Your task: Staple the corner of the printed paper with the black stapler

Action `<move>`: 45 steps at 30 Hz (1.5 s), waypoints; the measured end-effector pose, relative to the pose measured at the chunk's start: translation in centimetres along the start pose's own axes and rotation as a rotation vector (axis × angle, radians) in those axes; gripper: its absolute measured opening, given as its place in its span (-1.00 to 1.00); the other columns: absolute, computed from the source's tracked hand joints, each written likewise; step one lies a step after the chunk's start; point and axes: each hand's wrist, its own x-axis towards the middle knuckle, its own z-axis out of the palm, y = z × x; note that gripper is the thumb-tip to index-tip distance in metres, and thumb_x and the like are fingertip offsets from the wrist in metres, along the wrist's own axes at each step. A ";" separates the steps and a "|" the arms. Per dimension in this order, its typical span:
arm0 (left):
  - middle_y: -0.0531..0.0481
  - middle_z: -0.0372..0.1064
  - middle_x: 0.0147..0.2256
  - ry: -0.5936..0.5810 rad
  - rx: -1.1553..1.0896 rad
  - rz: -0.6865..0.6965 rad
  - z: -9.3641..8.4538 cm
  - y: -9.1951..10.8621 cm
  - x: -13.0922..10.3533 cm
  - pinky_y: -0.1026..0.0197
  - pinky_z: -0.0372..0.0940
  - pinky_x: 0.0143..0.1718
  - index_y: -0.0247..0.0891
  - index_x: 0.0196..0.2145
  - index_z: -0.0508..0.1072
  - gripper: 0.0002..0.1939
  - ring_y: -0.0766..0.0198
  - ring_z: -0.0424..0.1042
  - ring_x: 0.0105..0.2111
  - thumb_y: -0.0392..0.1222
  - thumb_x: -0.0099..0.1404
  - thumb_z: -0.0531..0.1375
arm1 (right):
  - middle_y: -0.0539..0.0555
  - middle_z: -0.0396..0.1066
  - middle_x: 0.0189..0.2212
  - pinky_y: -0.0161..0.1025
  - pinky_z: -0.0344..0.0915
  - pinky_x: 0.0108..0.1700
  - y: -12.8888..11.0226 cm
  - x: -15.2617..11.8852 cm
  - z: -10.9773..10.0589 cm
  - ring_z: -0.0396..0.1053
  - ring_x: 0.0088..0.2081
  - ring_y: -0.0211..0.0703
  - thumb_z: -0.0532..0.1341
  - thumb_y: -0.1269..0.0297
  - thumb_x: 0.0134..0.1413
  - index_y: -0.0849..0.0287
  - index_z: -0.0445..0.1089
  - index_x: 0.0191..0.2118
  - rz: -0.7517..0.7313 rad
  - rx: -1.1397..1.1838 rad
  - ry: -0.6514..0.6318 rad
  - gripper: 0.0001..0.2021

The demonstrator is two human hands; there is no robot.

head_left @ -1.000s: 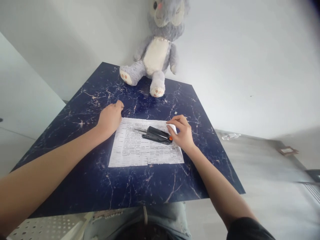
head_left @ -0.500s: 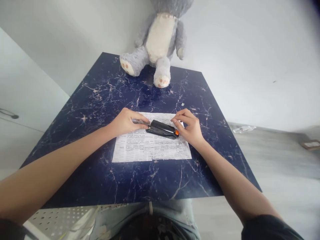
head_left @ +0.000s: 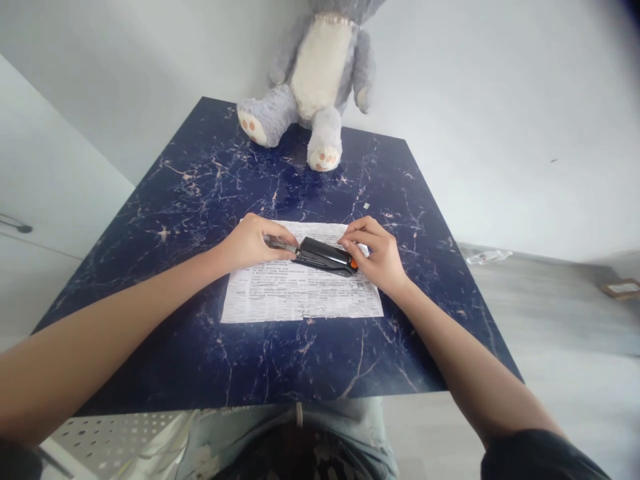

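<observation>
A black stapler (head_left: 325, 257) with an orange end lies across a printed paper sheet (head_left: 270, 300). My left hand (head_left: 250, 241) is closed at its left end, thumb and fingers pinching a thin metallic part that sticks out there. By the orange end is my right hand (head_left: 375, 253), its thumb and fingers drawn together at the stapler's upper right edge. The thumb partly covers the orange piece. What lies between those right fingertips, if anything, is hidden.
The sheet rests on a dark blue marble-patterned table (head_left: 200, 367). A grey and cream plush toy (head_left: 320, 73) sits at its far edge, against the wall. A small pale scrap (head_left: 367, 206) lies beyond my right hand. On the floor at right is a clear plastic item (head_left: 489, 257).
My right hand has shifted slightly left, and its thumb covers more of the orange end. The left hand keeps its pinch on the metallic part. The view has tilted a little.
</observation>
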 end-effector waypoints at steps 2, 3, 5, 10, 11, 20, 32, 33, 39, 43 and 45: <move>-0.11 0.76 -0.21 0.001 0.002 0.004 0.0 0.2 0.0 0.10 0.59 -0.17 -0.15 -0.22 0.82 -0.73 0.03 0.74 -0.23 0.06 0.22 0.56 | 0.11 0.58 -0.13 0.10 0.52 0.01 0.0 0.0 0.0 0.56 -0.09 0.05 0.29 0.27 0.50 0.02 0.64 -0.20 0.003 -0.001 -0.005 -0.82; -0.11 0.76 -0.22 -0.002 0.002 0.007 0.0 0.2 0.0 0.11 0.58 -0.18 -0.15 -0.22 0.82 -0.73 0.04 0.73 -0.23 0.06 0.23 0.55 | 0.11 0.57 -0.13 0.10 0.52 0.01 0.0 -0.1 0.0 0.56 -0.09 0.05 0.29 0.28 0.50 0.02 0.64 -0.20 0.000 0.001 -0.006 -0.82; -0.11 0.76 -0.22 -0.012 0.001 0.011 0.1 0.3 0.1 0.10 0.56 -0.20 -0.14 -0.22 0.82 -0.74 0.05 0.72 -0.25 0.06 0.24 0.55 | 0.11 0.57 -0.12 0.10 0.52 0.01 0.0 -0.1 -0.1 0.56 -0.08 0.06 0.29 0.29 0.50 0.03 0.64 -0.19 -0.008 0.003 -0.006 -0.82; -0.11 0.76 -0.20 -0.040 0.019 -0.001 0.2 0.4 0.2 0.10 0.53 -0.20 -0.15 -0.22 0.81 -0.74 0.06 0.71 -0.25 0.06 0.25 0.53 | 0.11 0.57 -0.13 0.10 0.52 0.00 -0.2 -0.1 -0.1 0.56 -0.09 0.06 0.29 0.28 0.50 0.02 0.64 -0.21 0.004 -0.009 -0.009 -0.81; -0.11 0.76 -0.21 -0.043 0.024 -0.006 0.2 0.3 0.3 0.10 0.52 -0.21 -0.15 -0.22 0.81 -0.74 0.07 0.70 -0.26 0.06 0.25 0.53 | 0.11 0.57 -0.13 0.11 0.52 0.01 -0.2 -0.1 -0.1 0.56 -0.08 0.06 0.29 0.28 0.50 0.02 0.64 -0.21 0.007 -0.010 -0.010 -0.81; -0.10 0.75 -0.23 -0.067 0.018 -0.040 0.1 -0.1 0.4 0.10 0.52 -0.21 -0.17 -0.21 0.80 -0.73 0.09 0.68 -0.28 0.03 0.20 0.55 | 0.12 0.58 -0.14 0.10 0.53 0.00 -0.2 0.0 -0.2 0.57 -0.10 0.05 0.29 0.25 0.51 0.03 0.64 -0.21 0.007 -0.013 -0.007 -0.80; -0.07 0.75 0.02 -0.299 -0.068 -0.024 -3.6 -2.2 0.4 -0.02 0.61 0.18 0.03 0.04 0.80 -0.65 0.00 0.74 0.03 -0.07 0.30 0.49 | 0.19 0.65 0.00 0.01 0.54 0.02 -1.1 -0.5 -0.1 0.60 -0.05 0.04 0.35 0.20 0.45 0.14 0.52 0.19 -0.036 0.046 -0.308 -0.69; -0.06 0.76 -0.01 -0.297 -0.068 -0.025 -3.5 -2.2 0.4 -0.02 0.61 0.17 0.03 0.01 0.81 -0.66 0.00 0.75 0.00 -0.07 0.27 0.51 | 0.19 0.66 -0.01 0.00 0.53 0.01 -0.9 -0.6 -0.1 0.60 -0.07 0.03 0.35 0.22 0.44 0.15 0.52 0.18 -0.021 0.046 -0.305 -0.71; -0.01 0.71 -0.20 -0.259 -0.068 -0.027 -0.7 -1.1 0.5 -0.02 0.53 0.03 -0.05 0.03 0.75 -0.40 0.04 0.67 -0.17 0.04 0.02 0.68 | 0.17 0.64 -0.06 0.00 0.49 -0.01 -0.7 -0.4 0.6 0.54 -0.09 0.03 0.35 0.12 0.50 0.13 0.49 0.17 -0.090 0.193 -0.352 -0.71; 0.01 0.54 -0.17 -0.162 0.007 0.065 1.1 0.1 0.8 0.11 0.36 -0.13 -0.15 -0.01 0.61 -0.22 0.13 0.50 -0.19 0.15 -0.13 0.73 | 0.19 0.58 -0.07 0.05 0.46 -0.01 -1.3 -0.5 1.7 0.48 -0.09 0.08 0.28 0.04 0.56 0.11 0.43 0.17 -0.114 0.224 -0.384 -0.70; 0.00 0.51 -0.14 -0.166 0.034 0.104 1.3 0.3 0.9 0.12 0.31 -0.14 -0.17 -0.07 0.59 -0.25 0.14 0.44 -0.19 0.21 -0.11 0.71 | 0.19 0.56 -0.09 0.06 0.45 -0.01 -1.5 -0.5 2.0 0.45 -0.08 0.10 0.26 0.02 0.57 0.10 0.41 0.16 -0.114 0.213 -0.395 -0.70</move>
